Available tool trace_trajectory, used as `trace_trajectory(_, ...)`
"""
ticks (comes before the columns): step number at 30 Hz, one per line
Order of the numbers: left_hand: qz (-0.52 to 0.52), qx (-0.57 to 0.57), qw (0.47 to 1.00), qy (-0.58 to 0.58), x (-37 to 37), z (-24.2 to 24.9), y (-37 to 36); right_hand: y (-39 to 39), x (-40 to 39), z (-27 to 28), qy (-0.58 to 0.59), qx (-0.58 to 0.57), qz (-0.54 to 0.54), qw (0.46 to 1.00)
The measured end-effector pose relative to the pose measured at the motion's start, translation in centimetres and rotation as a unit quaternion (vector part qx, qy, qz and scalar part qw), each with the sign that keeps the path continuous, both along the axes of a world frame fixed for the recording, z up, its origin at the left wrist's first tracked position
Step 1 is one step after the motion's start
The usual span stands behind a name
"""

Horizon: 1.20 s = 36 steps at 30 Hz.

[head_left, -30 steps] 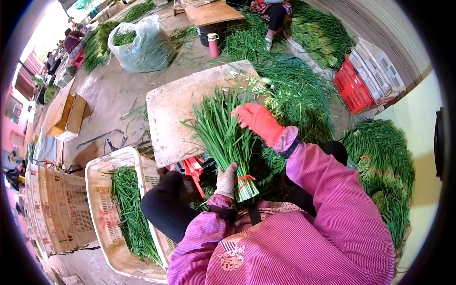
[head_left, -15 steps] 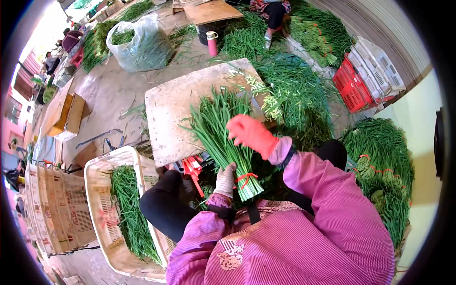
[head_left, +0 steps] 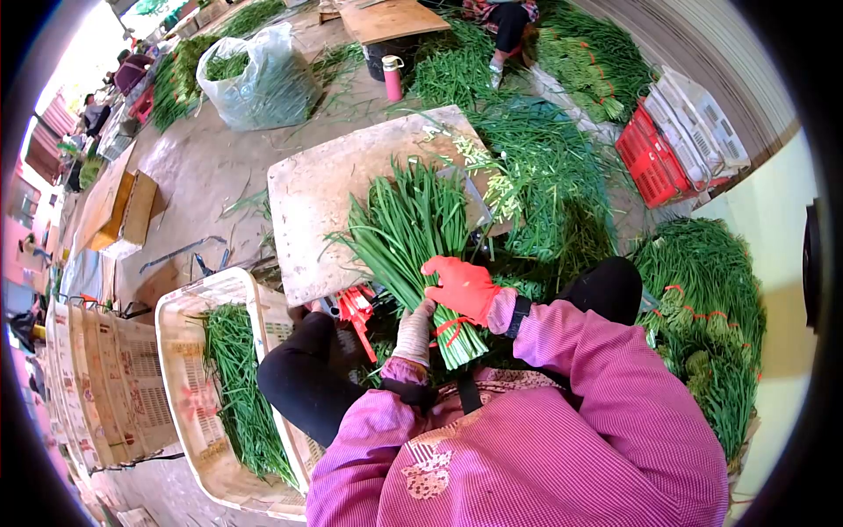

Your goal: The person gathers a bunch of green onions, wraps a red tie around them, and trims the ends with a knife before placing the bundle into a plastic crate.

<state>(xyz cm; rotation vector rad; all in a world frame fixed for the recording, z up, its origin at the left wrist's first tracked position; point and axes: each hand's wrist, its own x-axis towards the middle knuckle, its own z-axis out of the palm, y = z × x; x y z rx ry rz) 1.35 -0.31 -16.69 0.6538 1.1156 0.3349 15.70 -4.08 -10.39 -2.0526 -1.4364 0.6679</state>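
A bundle of long green chives (head_left: 413,237), tied near its cut ends with a red band (head_left: 452,327), fans out over a worn wooden board (head_left: 307,211). My left hand (head_left: 414,334), in a pale glove, grips the bundle low down by the stems. My right hand (head_left: 461,288), in an orange glove, closes around the bundle just above the red band. Pink sleeves cover both arms.
A white crate (head_left: 189,386) with chives (head_left: 233,378) stands at my left knee. Loose red bands (head_left: 356,307) lie under the board's edge. Heaps of chives (head_left: 544,176) and tied bundles (head_left: 711,316) lie to the right. A red crate (head_left: 650,162), a plastic sack (head_left: 259,79), and a pink flask (head_left: 392,79) stand farther off.
My right hand has slid down from the upper leaves to the bundle's lower stems by the red band. The left hand has kept its grip.
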Motion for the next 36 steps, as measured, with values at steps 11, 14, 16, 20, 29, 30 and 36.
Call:
trace_trajectory(11,0.055,0.015,0.997,-0.048,-0.1,-1.4,0.3,0.3,1.1,-0.9,0.042,0.012,0.031,0.999)
trace_trajectory(14,0.051,0.0,0.999,0.009,-0.1,-0.4,0.3,0.5,1.3,-1.5,0.03,0.001,0.018,0.999)
trace_trajectory(16,0.039,0.013,0.999,-0.001,-0.2,0.1,0.3,0.8,1.2,-0.6,0.007,-0.03,0.006,1.0)
trace_trajectory(20,0.062,0.05,0.997,-0.024,0.3,-1.5,0.0,1.7,0.8,0.1,-0.093,-0.035,0.013,0.995)
trace_trajectory(29,0.047,0.075,0.995,-0.039,-0.4,-0.2,-0.3,4.2,1.4,-1.1,-0.016,-0.062,0.004,0.998)
trace_trajectory(30,0.032,0.078,0.996,-0.025,-0.5,0.0,-0.3,4.4,1.5,0.9,0.065,-0.122,0.004,0.99)
trace_trajectory(36,0.027,0.11,0.994,-0.001,-0.2,1.1,-0.5,5.5,3.1,0.6,0.232,-0.166,0.03,0.958)
